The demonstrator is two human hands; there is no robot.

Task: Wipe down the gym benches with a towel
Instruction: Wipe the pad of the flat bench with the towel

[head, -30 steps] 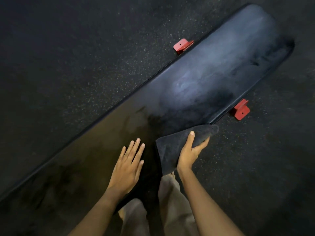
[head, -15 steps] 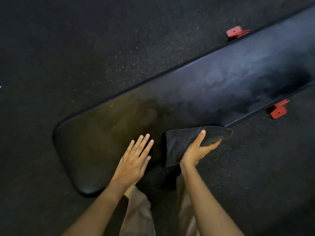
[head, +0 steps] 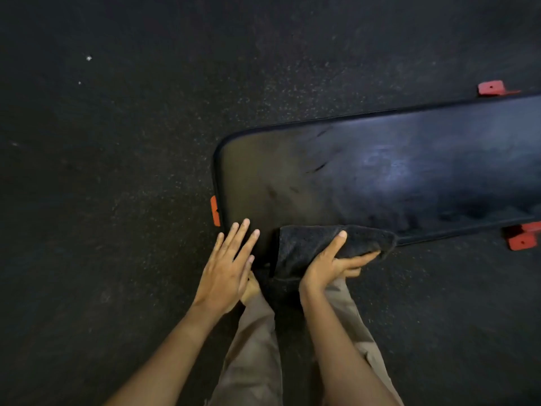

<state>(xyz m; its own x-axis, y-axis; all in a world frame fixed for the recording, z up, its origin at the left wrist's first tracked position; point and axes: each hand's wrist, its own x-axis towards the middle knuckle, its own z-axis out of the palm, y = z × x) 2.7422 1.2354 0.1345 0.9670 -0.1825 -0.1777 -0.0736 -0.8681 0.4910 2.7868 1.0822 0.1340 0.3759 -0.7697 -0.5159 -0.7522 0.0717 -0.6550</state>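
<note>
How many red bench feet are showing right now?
3 red feet: one beyond the bench, upper right; one at its left end; one by its near edge, right. More may be hidden underneath.

One bench [head: 366, 177], one towel [head: 310, 244], two hands [head: 225, 268] [head: 328, 265], three red brackets [head: 491, 88] [head: 522, 237] [head: 215, 210].

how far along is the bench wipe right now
Likely done: the bench pad shows smeary streaks across its right part, as if wiped. In hand: the right hand grips a dark towel draped over the pad's near edge; the left hand rests flat on the near corner. Left: the dull brownish end by that corner looks untouched.
</note>
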